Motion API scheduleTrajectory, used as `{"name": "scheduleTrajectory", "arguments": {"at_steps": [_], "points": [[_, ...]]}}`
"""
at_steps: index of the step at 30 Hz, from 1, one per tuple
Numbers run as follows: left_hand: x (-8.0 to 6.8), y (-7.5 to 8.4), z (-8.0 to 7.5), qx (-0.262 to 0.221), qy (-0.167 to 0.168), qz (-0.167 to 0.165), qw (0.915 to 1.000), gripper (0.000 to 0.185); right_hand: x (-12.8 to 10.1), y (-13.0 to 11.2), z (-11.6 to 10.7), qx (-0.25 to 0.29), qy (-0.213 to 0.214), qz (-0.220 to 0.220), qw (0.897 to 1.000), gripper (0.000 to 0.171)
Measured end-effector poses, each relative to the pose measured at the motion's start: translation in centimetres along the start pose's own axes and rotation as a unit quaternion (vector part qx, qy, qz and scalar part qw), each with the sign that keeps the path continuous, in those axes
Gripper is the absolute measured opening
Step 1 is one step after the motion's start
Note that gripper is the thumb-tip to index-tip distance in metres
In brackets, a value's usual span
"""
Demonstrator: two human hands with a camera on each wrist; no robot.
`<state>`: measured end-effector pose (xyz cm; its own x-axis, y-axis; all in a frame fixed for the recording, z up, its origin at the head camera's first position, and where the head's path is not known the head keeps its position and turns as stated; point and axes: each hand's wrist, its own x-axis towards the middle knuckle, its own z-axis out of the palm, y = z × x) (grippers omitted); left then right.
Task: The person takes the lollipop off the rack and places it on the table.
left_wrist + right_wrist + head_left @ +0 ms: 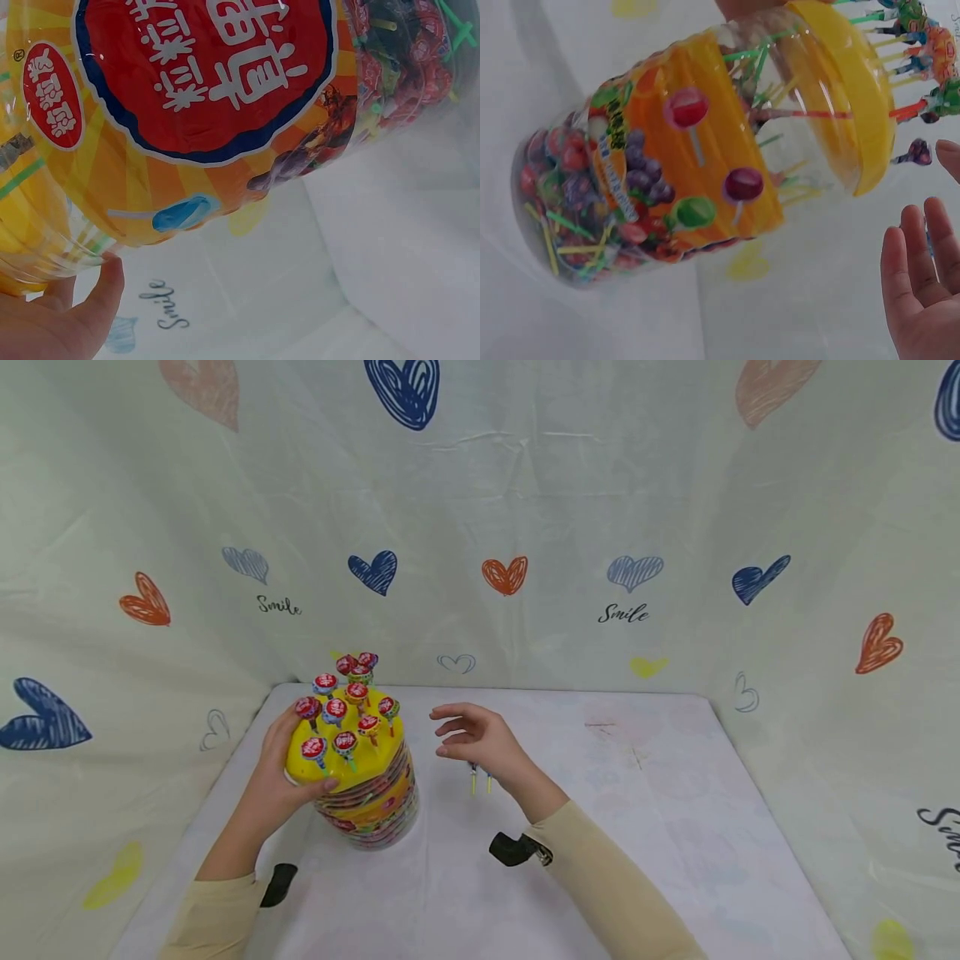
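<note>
A clear plastic jar [378, 810] with an orange fruit label and a yellow lid [866, 112] stands tilted at the left of the table. Loose wrapped lollipops fill its bottom. Several lollipops [345, 743] stick up out of the lid, their sticks showing inside the jar in the right wrist view. My left hand [273, 781] grips the jar at the lid, thumb in front. To the right of the jar, my right hand [480, 743] hovers with loosely bent fingers and holds nothing. Below it, two thin yellow sticks [473, 781] show, their upper ends hidden behind the hand.
The white table [637, 860] extends right and toward me. A pale curtain [555, 635] printed with hearts and "Smile" closes off the back and sides. Black wrist mounts [512, 849] jut from both sleeves.
</note>
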<state>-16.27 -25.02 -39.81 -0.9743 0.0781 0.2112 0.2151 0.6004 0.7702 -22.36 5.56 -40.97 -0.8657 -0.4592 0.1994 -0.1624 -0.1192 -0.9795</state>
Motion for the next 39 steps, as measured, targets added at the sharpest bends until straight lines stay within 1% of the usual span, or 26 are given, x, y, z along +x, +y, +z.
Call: {"name": "scheduleTrajectory", "arguments": {"at_steps": [6,9,13,16,20,24,29,34,39], "points": [[0.0,0.0,0.0,-0.002,0.001,0.002,1.0,0.107,0.2,-1.8,1.4,0.034,-0.037,-0.041,0.998,0.05],[0.0,0.0,0.0,0.006,0.002,0.003,1.0,0.106,0.4,-2.5,2.1,0.053,-0.055,-0.055,0.996,0.053],[-0.1,-0.1,0.1,0.015,0.004,0.002,0.9999,0.105,0.7,-2.8,2.8,0.073,-0.076,-0.054,0.993,0.056],[-0.2,-0.1,0.1,0.012,0.005,0.004,0.9999,0.105,1.0,-2.8,3.3,0.082,-0.091,-0.05,0.991,0.057],[-0.1,0.0,0.0,0.005,0.005,0.003,1.0,0.106,1.1,-2.8,3.8,0.073,-0.109,-0.053,0.99,0.055],[0.0,0.0,0.0,0.001,0.004,-0.001,1.0,0.107,1.2,-2.9,4.2,0.048,-0.11,-0.057,0.991,0.054],[0.0,0.1,0.0,0.0,0.002,-0.006,1.0,0.107,1.2,-3.2,4.3,0.024,-0.102,-0.054,0.993,0.054],[0.0,0.1,0.0,-0.005,0.002,-0.007,1.0,0.108,1.3,-3.2,4.5,0.028,-0.096,-0.051,0.994,0.054],[0.0,0.1,0.0,-0.001,0.004,-0.002,1.0,0.107,1.3,-3.3,4.5,0.047,-0.09,-0.058,0.993,0.054]]}}
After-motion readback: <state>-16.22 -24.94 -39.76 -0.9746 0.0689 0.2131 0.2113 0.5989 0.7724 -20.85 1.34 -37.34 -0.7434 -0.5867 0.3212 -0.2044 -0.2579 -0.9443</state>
